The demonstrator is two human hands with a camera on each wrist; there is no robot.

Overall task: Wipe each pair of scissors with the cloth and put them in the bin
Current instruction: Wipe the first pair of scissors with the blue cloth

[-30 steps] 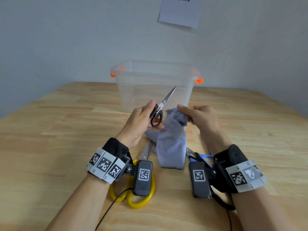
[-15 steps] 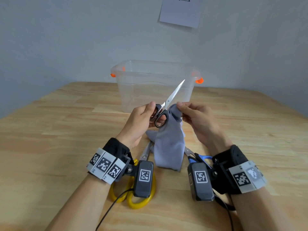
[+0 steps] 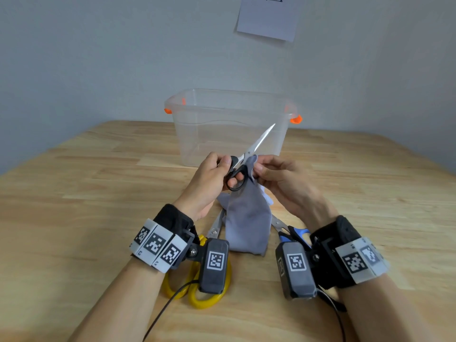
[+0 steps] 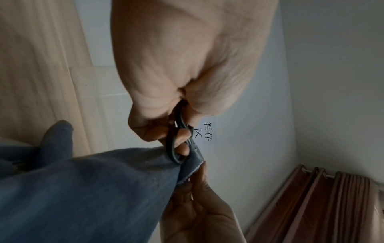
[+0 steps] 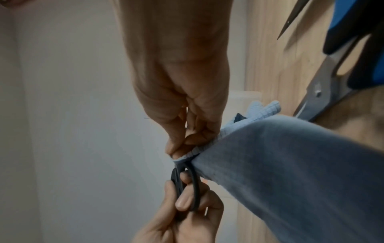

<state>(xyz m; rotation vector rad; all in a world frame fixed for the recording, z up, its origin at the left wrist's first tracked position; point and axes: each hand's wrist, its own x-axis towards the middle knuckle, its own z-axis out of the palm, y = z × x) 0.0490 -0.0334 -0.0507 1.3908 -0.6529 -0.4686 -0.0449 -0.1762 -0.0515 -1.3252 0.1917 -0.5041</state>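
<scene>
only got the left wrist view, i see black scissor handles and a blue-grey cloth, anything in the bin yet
Observer: No. In the head view the clear plastic bin with orange latches looks empty.
Operator: how many pairs left on the table
Observer: Two lie on the wooden table: yellow-handled scissors under the left wrist and blue-handled scissors under the right.
Operator: where's the blade pointing
Observer: The left hand grips the black-handled scissors with shut blades angled up toward the bin. The right hand pinches the blue-grey cloth beside their base, so most of the steel is bare.
</scene>
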